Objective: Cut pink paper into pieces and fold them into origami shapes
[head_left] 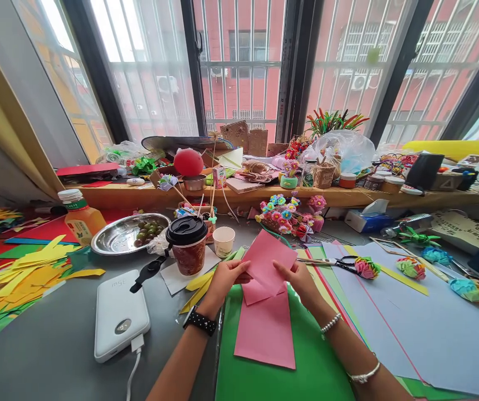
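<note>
A pink sheet of paper [269, 259] is held up between my two hands, tilted like a diamond. My left hand [229, 277] pinches its left edge, thumb on top. On the right edge, my right hand [296, 277] grips it the same way. Beneath it another pink sheet [264, 334] lies on the green sheet [318, 362], partly covered by the held one. Black-handled scissors [340, 263] rest to the right of my right hand, beside a folded multicoloured paper flower [367, 267].
Left of my arms are a white power bank [121, 317] with a cable, a lidded coffee cup [187, 245], a paper cup [223, 241] and a steel plate [114, 236] with grapes. Yellow paper strips [26, 273] pile at far left. Large pale sheets [444, 328] spread right; a cluttered sill [147, 195] runs behind.
</note>
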Demonstrator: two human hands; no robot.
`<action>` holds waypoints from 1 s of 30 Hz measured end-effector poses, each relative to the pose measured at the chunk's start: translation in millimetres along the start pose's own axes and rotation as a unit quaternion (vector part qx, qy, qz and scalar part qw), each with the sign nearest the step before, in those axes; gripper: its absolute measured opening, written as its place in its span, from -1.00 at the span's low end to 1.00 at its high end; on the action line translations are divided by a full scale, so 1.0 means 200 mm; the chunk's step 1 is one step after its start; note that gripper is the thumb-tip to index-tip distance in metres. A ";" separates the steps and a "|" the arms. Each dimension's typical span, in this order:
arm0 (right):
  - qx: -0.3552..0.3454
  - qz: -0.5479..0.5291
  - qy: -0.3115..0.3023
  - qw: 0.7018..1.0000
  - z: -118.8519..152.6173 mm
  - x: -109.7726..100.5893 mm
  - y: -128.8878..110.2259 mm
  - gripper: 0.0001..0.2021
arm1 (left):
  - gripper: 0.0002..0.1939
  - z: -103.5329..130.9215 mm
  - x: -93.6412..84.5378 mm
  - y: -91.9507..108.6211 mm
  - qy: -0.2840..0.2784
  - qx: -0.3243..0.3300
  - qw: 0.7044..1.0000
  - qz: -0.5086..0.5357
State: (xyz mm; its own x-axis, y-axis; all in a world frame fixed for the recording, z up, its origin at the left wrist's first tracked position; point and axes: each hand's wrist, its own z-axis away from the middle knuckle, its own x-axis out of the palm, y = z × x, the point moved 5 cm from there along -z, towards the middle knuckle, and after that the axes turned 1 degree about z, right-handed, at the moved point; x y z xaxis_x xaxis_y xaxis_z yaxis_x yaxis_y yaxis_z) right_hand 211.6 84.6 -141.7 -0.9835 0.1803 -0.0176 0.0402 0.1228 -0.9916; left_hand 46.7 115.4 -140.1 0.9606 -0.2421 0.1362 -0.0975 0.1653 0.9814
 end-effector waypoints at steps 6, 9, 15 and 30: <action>-0.060 0.000 -0.005 0.998 -0.03 -0.06 0.03 -0.62 | -0.80 0.00 0.00 -0.04 -0.018 -0.023 0.994 0.103; -0.122 0.104 0.014 0.987 -0.01 -0.04 0.04 -0.62 | -0.81 0.01 0.06 -0.08 -0.059 -0.028 0.988 0.138; -0.339 0.349 -0.032 0.873 0.07 0.05 -0.05 -0.44 | -0.77 0.04 0.14 -0.13 -0.083 -0.020 0.988 0.127; -0.399 0.407 -0.145 0.809 0.13 0.15 -0.06 -0.33 | -0.74 0.05 0.10 -0.06 -0.008 0.058 0.991 0.122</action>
State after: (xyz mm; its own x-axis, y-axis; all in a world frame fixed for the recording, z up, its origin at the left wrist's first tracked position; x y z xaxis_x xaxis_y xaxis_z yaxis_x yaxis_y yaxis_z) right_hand 177.2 63.7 -134.1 -0.5689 0.2962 -0.7672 0.6831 0.6897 -0.2403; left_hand 64.6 99.1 -148.6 0.9005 -0.2243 0.3726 -0.3566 0.1098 0.9278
